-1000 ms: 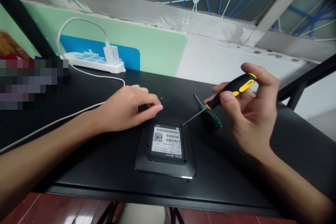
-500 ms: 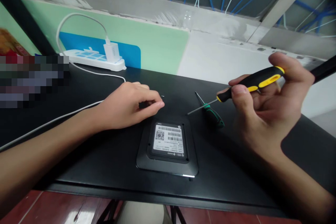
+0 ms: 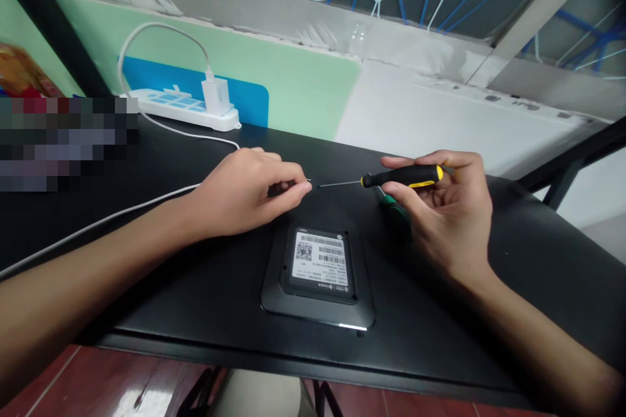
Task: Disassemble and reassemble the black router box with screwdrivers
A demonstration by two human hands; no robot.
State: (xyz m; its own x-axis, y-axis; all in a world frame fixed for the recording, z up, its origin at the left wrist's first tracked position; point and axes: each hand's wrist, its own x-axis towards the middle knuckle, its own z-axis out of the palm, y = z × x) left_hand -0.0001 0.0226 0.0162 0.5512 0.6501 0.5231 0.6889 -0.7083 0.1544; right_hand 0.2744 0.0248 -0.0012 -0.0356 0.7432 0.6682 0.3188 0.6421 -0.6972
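Observation:
My right hand [image 3: 450,208] grips a black-and-yellow screwdriver [image 3: 401,176] by its handle, the shaft pointing left. Its tip is a short gap away from the fingertips of my left hand [image 3: 259,189], whose thumb and forefinger are pinched together above the table. A tiny shiny piece [image 3: 309,180] shows at those fingertips; whether it is held or lies behind them I cannot tell. Below the hands a black, rounded-square device [image 3: 317,313] lies on the table, its label [image 3: 320,257] with barcodes and a QR code facing up. A green-and-black screwdriver [image 3: 395,214] lies partly hidden behind my right hand.
The black table [image 3: 186,293] has its front edge near me. At the back left stands a white power strip [image 3: 180,111] with a plugged-in charger [image 3: 216,95]. Its white cable [image 3: 117,216] runs across the table under my left arm. A wall borders the back.
My right hand has moved left and lower with the screwdriver, bringing its tip close to my left fingertips. My left hand stays pinched in much the same place. The view has shifted slightly.

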